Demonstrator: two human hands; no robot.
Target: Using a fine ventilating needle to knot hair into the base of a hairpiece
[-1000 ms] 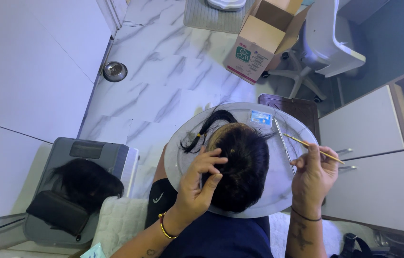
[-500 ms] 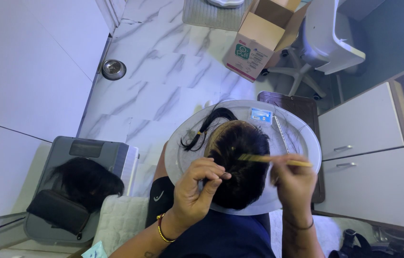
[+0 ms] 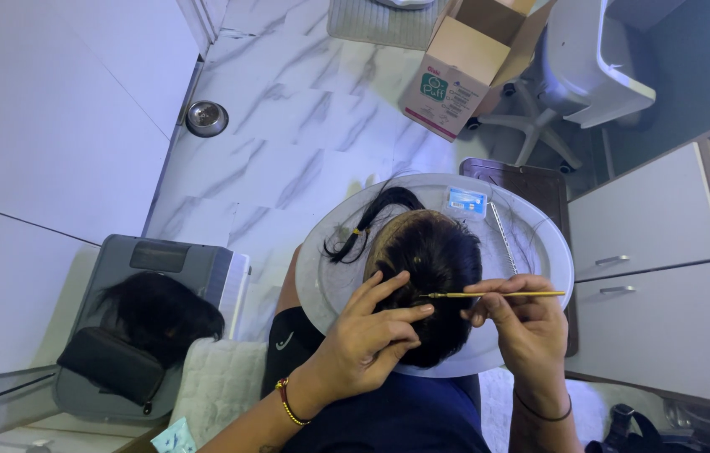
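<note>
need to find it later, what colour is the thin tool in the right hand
Yellow-gold, seen in the head view: the thin tool.

A wig [image 3: 430, 277] sits on a round tray [image 3: 330, 277] on the person's lap, hands at its near edge. A second wig [image 3: 154, 315] lies on a case [image 3: 170, 260] left; drawers [image 3: 665, 277] stand right; a box [image 3: 456, 75] beyond.

A thin yellow stick [image 3: 498, 294] is held flat across the dark wig [image 3: 430, 285], its tip touching the hair.

Cardboard box [image 3: 466, 69], white chair [image 3: 590, 67], floor drain [image 3: 206, 117], grey case [image 3: 149, 323]
</note>
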